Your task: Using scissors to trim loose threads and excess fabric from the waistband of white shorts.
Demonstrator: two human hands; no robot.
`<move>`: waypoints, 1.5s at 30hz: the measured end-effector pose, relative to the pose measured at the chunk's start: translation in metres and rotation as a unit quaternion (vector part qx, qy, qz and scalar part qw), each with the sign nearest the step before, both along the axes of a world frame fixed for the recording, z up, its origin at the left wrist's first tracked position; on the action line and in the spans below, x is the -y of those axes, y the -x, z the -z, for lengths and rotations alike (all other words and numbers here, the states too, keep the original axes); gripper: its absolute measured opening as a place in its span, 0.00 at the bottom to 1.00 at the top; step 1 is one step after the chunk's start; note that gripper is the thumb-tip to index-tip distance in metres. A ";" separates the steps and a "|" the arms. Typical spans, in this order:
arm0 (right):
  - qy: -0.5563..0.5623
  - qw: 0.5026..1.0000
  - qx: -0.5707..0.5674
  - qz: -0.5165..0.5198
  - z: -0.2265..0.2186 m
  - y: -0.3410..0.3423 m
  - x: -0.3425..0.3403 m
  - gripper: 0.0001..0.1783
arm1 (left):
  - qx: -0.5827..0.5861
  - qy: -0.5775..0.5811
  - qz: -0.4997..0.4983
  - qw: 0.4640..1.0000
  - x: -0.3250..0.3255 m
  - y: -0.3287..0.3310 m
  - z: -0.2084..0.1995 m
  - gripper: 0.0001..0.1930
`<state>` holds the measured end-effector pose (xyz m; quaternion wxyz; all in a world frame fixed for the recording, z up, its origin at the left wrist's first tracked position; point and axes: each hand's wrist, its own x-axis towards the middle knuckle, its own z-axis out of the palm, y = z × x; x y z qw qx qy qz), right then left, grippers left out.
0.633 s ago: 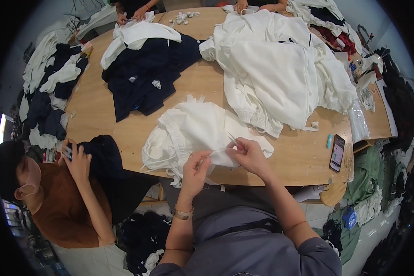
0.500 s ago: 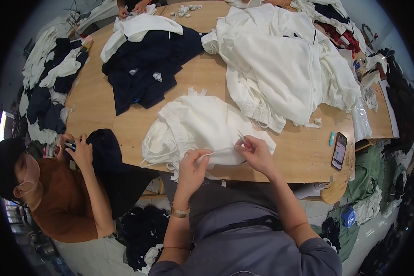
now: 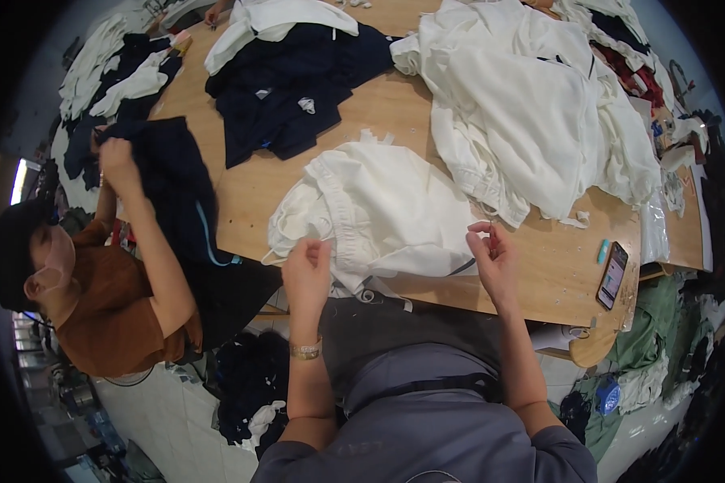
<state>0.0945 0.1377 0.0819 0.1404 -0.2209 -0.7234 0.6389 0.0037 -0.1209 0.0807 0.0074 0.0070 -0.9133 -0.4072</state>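
Observation:
A white garment (image 3: pixel 415 205) with a gathered elastic waistband (image 3: pixel 342 213) lies bunched at the table's near edge. At its left end, by the waistband, my left hand (image 3: pixel 306 278) is closed in a pinch; what lies between its fingertips is too small to make out. A white cord end shows just left of that hand. Past the garment's right end, my right hand (image 3: pixel 495 262) is also pinched closed, fingertips up, and I cannot make out what it holds. White strips hang off the edge between my arms.
A large white garment pile (image 3: pixel 515 105) lies beyond at the right, navy garments (image 3: pixel 290 88) at far left. A phone (image 3: pixel 612 275) and a small turquoise item (image 3: pixel 602 251) lie near the right edge. To my left a co-worker handles a navy garment (image 3: pixel 165 169).
My hands have moved apart, the left one leftward and the right one rightward. The white cord between them and the pale pointed item no longer show. The co-worker has raised the navy garment.

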 end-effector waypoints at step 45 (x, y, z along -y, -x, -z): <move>-0.359 0.914 -0.176 -0.065 0.017 0.028 0.032 0.15 | 0.373 -0.686 -0.066 0.621 -0.025 0.081 0.042 0.17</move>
